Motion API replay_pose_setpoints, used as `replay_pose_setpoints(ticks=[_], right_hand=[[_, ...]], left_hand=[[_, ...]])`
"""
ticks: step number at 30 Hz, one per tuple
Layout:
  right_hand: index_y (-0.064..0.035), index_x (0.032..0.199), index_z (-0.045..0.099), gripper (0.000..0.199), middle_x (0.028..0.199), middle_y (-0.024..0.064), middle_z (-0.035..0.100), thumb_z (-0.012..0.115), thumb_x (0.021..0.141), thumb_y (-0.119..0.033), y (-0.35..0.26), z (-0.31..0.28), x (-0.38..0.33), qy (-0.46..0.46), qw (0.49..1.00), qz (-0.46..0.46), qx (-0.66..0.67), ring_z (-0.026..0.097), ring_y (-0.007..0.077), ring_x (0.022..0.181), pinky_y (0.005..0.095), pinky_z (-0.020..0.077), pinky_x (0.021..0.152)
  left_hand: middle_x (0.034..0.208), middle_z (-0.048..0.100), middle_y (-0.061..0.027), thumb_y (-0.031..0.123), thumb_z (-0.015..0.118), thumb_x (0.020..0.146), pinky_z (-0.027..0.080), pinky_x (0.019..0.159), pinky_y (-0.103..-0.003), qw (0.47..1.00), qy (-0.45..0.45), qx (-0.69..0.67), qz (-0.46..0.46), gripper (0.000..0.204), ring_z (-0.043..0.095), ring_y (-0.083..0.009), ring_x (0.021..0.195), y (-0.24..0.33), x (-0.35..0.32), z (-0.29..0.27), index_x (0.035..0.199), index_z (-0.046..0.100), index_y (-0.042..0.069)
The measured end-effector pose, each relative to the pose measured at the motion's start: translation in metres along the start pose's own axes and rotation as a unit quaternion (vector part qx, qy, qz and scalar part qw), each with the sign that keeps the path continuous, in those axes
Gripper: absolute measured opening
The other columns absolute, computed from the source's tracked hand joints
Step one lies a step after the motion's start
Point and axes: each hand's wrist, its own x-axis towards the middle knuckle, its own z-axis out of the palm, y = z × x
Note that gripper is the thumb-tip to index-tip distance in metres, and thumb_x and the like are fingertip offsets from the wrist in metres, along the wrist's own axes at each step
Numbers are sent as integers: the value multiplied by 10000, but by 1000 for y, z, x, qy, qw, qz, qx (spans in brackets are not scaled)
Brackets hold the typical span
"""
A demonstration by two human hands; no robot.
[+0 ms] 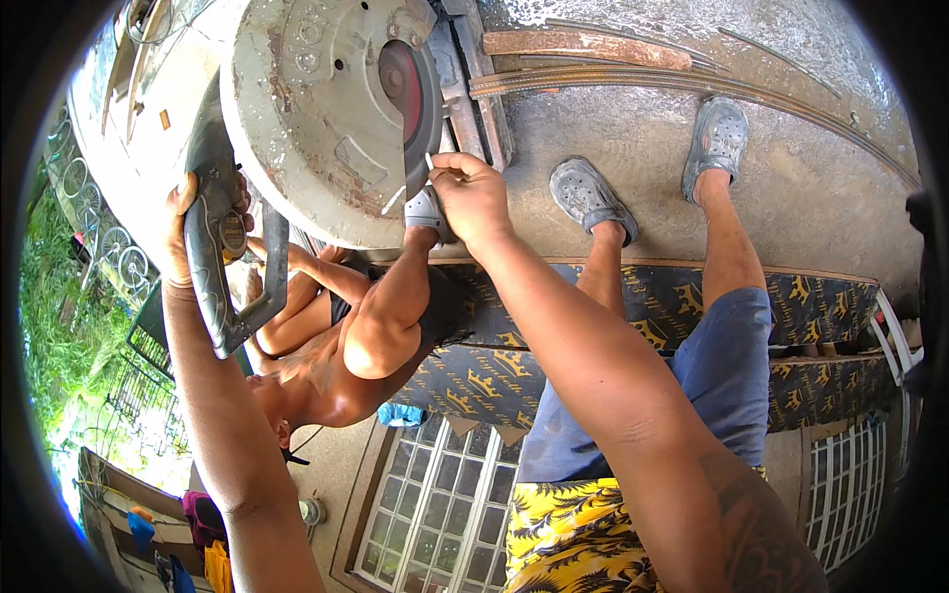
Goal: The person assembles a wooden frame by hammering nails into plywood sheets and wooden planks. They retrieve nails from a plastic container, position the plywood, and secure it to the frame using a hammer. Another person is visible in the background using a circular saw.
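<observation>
While gripped, saw handle (229, 287) lengthwise upright.

1. Both forearms are bare, with no sleeves, gloves, watch or rings showing on the left hand (183, 232) or the right hand (473, 198).
2. A dark tattoo (756, 534) with curved, shaded patterning covers the right arm near the lower edge of the view.
3. Blue shorts (712, 381) reach to the knee.
4. A yellow garment with a black leaf print (573, 539) sits at the waist.
5. Grey perforated clogs (652, 168), dusty and worn, cover both feet.
</observation>
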Motion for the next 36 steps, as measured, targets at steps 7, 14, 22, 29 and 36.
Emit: replay_pose_setpoints(ticks=[7,14,22,29,36], right_hand=[[-83,1109,737,198,967,11,710,741,912,-92,-9,-43,5,-125,909,219,332,572,70,753,217,366,621],[-10,1141,724,223,991,41,716,725,922,-53,-3,-27,10,-95,980,71,159,642,116,879,253,509,772],[-109,1014,782,177,1027,97,758,719,849,-102,0,-6,7,45,960,-170,-219,631,321,952,424,521,906],[-111,1016,784,185,1035,89,760,727,840,-99,2,3,3,62,949,-169,-257,631,320,957,407,511,910],[-105,1000,783,179,1032,92,762,727,830,-90,8,1,0,68,943,-200,-256,630,333,920,418,507,901]], left_hand=[[928,672,-176,585,641,896,583,652,-358,998,-21,-45,-44,749,665,-243,711,0,-1,2,1212,595,-93],[921,670,-179,581,640,906,577,658,-360,999,-23,-26,-38,743,662,-248,728,-3,0,-2,1209,594,-96],[915,671,-193,538,626,943,585,641,-369,1000,-1,-21,-11,712,675,-263,707,-1,-1,1,1227,571,-113],[973,668,-197,554,613,947,588,652,-365,998,-33,-46,-35,730,677,-260,736,-3,2,-5,1264,560,-102],[945,698,-143,631,649,893,588,739,-363,997,-52,-45,-39,744,687,-246,785,-3,2,-3,1239,613,-26]])
